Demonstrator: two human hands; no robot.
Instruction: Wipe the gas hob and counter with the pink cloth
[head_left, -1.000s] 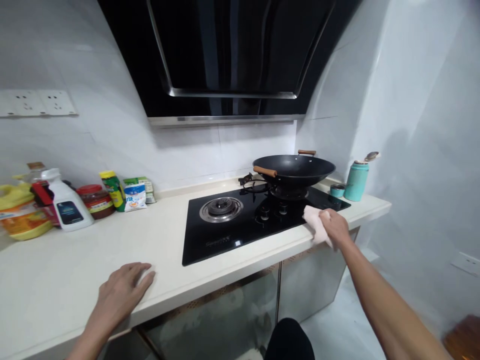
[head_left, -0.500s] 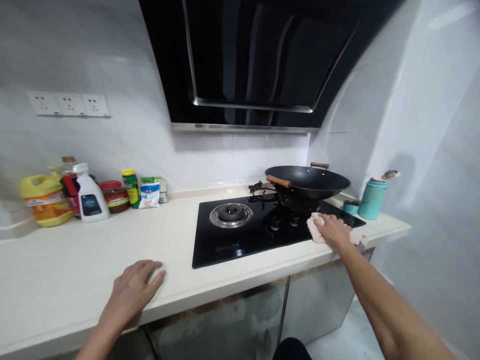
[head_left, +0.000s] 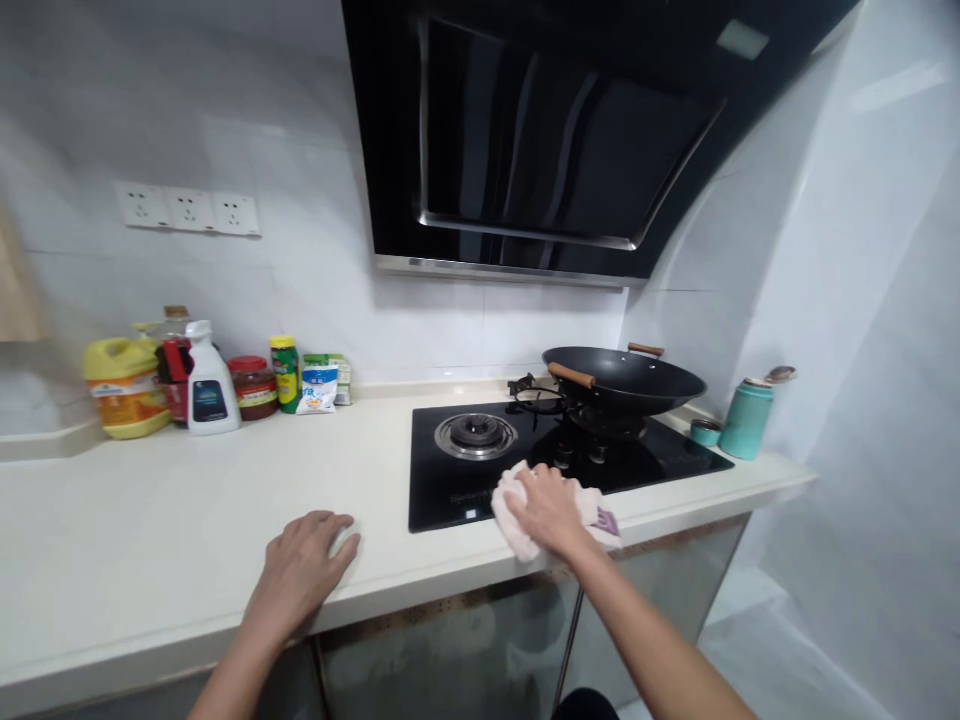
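At one hob (head_left: 531, 445) | right hand (head_left: 551, 507) clamped on one cloth (head_left: 511, 522) — left hand (head_left: 305, 560), thumb apart

Ahead of us is a pale wall (head_left: 315, 270) of large, faintly veined tiles with thin joints. On its left we see a row of three white sockets (head_left: 190, 210). A glossy black hood (head_left: 540, 140) slants out above, with a metal strip along its lower edge. To our right, another pale wall (head_left: 862, 330) carries a soft streak of glare (head_left: 900, 85). At the far left we catch a light-brown panel (head_left: 16, 285). Below us stand greyish cabinet doors (head_left: 450, 650), and a whitish floor (head_left: 787, 660) lies lower right.
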